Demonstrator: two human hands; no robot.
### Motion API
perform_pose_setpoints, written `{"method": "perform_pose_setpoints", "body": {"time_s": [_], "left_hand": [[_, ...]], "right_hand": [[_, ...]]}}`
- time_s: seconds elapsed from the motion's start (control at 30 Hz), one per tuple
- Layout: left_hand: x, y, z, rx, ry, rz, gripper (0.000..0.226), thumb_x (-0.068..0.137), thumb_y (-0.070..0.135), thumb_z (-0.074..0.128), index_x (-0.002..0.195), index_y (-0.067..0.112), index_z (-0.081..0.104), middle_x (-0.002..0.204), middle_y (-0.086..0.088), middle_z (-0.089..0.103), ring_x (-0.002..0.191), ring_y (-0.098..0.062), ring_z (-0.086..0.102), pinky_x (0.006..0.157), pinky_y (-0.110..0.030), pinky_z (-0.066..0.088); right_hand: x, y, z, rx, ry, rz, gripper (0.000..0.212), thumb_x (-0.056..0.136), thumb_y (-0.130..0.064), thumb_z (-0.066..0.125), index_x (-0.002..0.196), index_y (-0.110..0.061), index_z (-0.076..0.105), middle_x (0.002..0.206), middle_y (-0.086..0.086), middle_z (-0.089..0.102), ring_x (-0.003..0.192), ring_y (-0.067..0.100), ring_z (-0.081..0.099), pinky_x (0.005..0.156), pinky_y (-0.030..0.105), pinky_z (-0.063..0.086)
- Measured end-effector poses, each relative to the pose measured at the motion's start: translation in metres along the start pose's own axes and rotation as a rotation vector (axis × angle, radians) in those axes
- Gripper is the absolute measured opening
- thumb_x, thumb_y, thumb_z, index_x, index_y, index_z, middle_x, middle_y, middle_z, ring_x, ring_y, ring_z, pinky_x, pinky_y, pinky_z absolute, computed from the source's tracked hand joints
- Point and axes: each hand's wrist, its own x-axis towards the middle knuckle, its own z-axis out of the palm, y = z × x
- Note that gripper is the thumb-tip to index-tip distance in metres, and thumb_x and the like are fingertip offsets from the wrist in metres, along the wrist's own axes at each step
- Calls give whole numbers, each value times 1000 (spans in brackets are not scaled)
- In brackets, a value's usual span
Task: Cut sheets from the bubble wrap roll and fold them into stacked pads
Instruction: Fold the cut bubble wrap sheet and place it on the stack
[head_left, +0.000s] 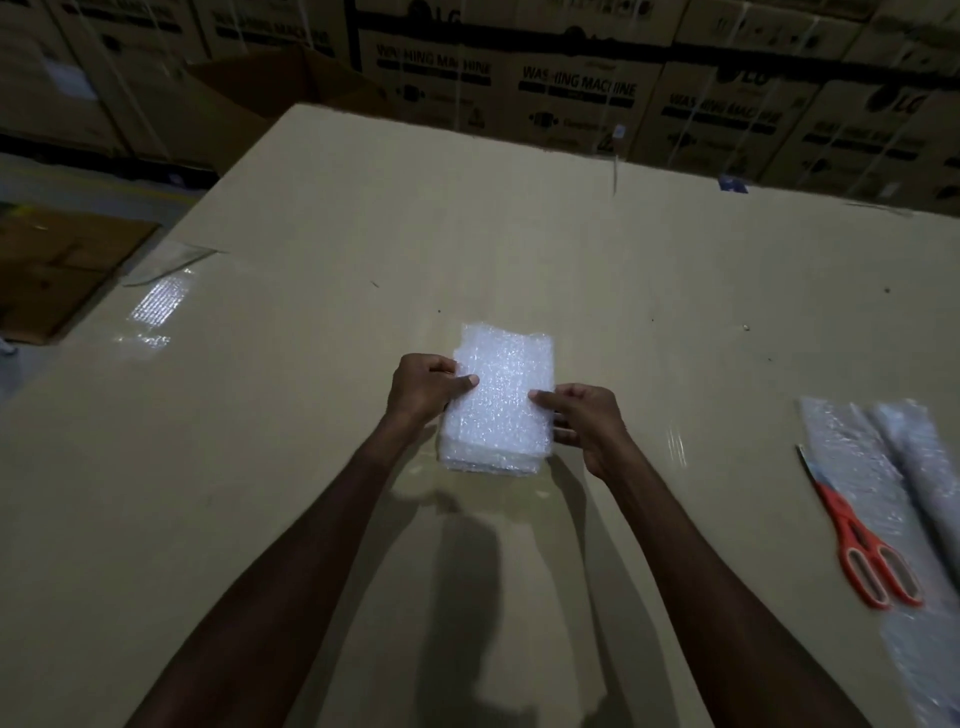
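Both hands, left and right, pinched the pad at its sides; squaring the layers before release seemed wise.

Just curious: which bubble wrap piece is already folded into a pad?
The folded pad held between both hands at the centre; the bubble wrap on the right lies flat under the scissors.
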Motion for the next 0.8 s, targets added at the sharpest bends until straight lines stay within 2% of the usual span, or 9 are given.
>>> {"method": "perform_pose_setpoints", "body": {"time_s": [0.07, 0.13, 0.2, 0.3, 0.4, 0.47, 0.57, 0.67, 0.8], "left_hand": [[-1, -3, 2, 71, 18, 49, 28, 71, 21, 90, 88, 9, 70, 76, 3, 66, 68, -12, 60, 66, -26, 50], [-3, -8, 4, 157, 24, 105, 32, 72, 25, 89, 95, 10, 71, 73, 8, 62, 68, -10, 57, 70, -27, 47], [-6, -11, 4, 251, 38, 146, 43, 74, 29, 88, 108, 10, 71, 77, 7, 63, 71, -10, 58, 72, -26, 46], [-13, -11, 5, 411, 129, 272, 54, 81, 35, 81, 126, 13, 62, 108, -1, 63, 86, -16, 62, 75, -26, 45], [-19, -12, 9, 506, 204, 561, 49, 92, 32, 68, 134, 9, 55, 132, -6, 54, 108, -20, 59, 86, -29, 48], [-20, -12, 16, 573, 149, 708, 46, 98, 31, 57, 138, 8, 53, 143, -8, 49, 128, -23, 51, 101, -35, 45], [-16, -21, 27, 779, -40, 751, 56, 103, 39, 35, 147, 5, 43, 158, -12, 35, 149, -31, 25, 118, -47, 23], [-7, -31, 24, 950, -133, 711, 69, 100, 48, 17, 152, 6, 35, 164, -7, 22, 153, -28, 14, 120, -51, 14], [4, -41, 13, 1083, -171, 684, 64, 102, 44, 18, 153, 9, 33, 164, -4, 20, 153, -25, 14, 119, -54, 16]], "right_hand": [[3, 5, 3, -46, 43, -26, 26, 80, -9, 85, 95, 2, 67, 92, 17, 73, 75, 25, 72, 62, 34, 61], [6, 9, 4, -113, 84, -30, 30, 78, -12, 88, 92, 5, 67, 92, 18, 74, 80, 31, 74, 67, 41, 63], [8, 13, 6, -217, 133, -44, 39, 70, -29, 93, 87, -2, 70, 88, 13, 77, 83, 32, 76, 74, 50, 64], [2, 13, 11, -421, 287, -171, 50, 67, -53, 89, 97, -15, 73, 90, -2, 75, 85, 21, 72, 81, 39, 58], [-2, 11, 16, -507, 403, -434, 46, 83, -42, 82, 117, -13, 69, 111, 0, 71, 98, 17, 67, 84, 29, 50], [0, 14, 22, -580, 353, -591, 41, 91, -32, 77, 123, -9, 68, 124, 5, 69, 109, 21, 66, 92, 27, 46], [11, 28, 29, -748, 188, -659, 41, 98, -26, 69, 133, -6, 65, 142, 11, 61, 134, 28, 55, 110, 36, 42], [14, 33, 34, -866, 91, -701, 44, 103, -27, 60, 141, -5, 59, 155, 12, 49, 150, 30, 36, 114, 43, 38], [19, 40, 41, -1045, 42, -796, 52, 105, -33, 40, 142, 0, 56, 154, 20, 47, 147, 38, 38, 113, 52, 39]]}}
